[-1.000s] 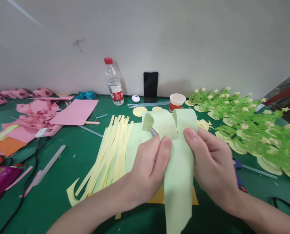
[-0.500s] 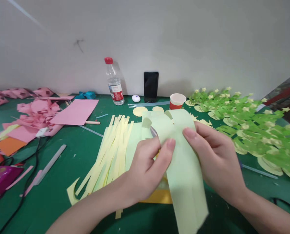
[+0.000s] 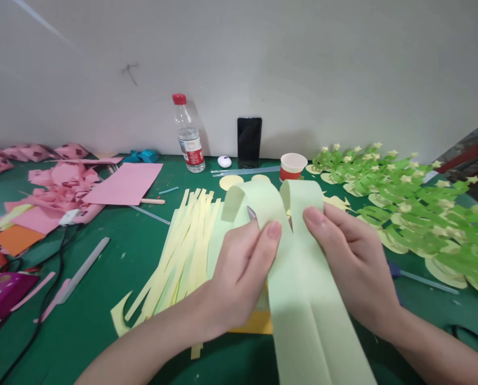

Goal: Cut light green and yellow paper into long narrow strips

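A pale green strip of paper (image 3: 306, 305) hangs between my hands, split at its far end into two curled halves, with a crease running down the lower part. My left hand (image 3: 239, 278) pinches the left half between thumb and fingers. On the other half, my right hand (image 3: 355, 256) has a closed grip, thumb on top. A small metal tip (image 3: 251, 213) shows by my left fingers; what it belongs to is hidden. Beside my left hand, cut pale yellow paper strips (image 3: 194, 240) lie loosely piled over light green paper (image 3: 218, 230).
At the back stand a water bottle (image 3: 190, 141), a black phone (image 3: 249, 141) and a paper cup (image 3: 293, 167). Green paper plants with stars (image 3: 423, 214) fill the right side. Pink paper (image 3: 122, 184), a purple box (image 3: 6, 299) and a black cable (image 3: 58, 278) lie left.
The split in the green paper has lengthened toward me. Its two halves have spread apart at the far end, the left one curling further over to the left.
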Motion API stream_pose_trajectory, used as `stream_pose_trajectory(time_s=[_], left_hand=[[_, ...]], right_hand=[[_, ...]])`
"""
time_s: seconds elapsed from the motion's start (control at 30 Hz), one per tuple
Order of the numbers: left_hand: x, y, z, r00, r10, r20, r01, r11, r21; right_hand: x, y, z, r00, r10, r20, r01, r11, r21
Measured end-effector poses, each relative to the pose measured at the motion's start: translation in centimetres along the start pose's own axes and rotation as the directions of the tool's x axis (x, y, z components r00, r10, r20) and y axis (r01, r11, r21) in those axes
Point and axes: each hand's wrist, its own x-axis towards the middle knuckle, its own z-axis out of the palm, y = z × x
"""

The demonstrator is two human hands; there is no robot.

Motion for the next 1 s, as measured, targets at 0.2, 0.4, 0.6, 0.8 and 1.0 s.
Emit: stream_pose_trajectory(time_s=[0.2, 0.4, 0.6, 0.8, 1.0], left_hand=[[0.26, -0.2, -0.21, 0.995, 0.013, -0.096, -0.01, 0.999, 0.036], [0.16, -0.03, -0.15, 1.0, 0.013, -0.022, -0.012, 0.997, 0.081], [-0.15, -0.29, 0.25, 0.998, -0.047, -0.028, 0.046, 0.998, -0.035], [-0.17, -0.38, 0.26, 0.999, 0.007, -0.031, -0.011, 0.993, -0.117], [-0.43, -0.67, 0.2, 0.994, -0.04, -0.102, 0.026, 0.991, -0.135]], right_hand=[[0.49, -0.47, -0.68, 0.981, 0.093, 0.167, -0.111, 0.989, 0.097], [0.71, -0.15, -0.92, 0.987, 0.113, 0.11, -0.123, 0.988, 0.095], [0.4, -0.32, -0.74, 0.975, 0.133, 0.176, -0.158, 0.979, 0.132], [-0.01, -0.05, -0.31, 0.988, 0.097, 0.119, -0.111, 0.986, 0.122], [0.22, -0.48, -0.29, 0.984, 0.107, 0.14, -0.133, 0.973, 0.19]])
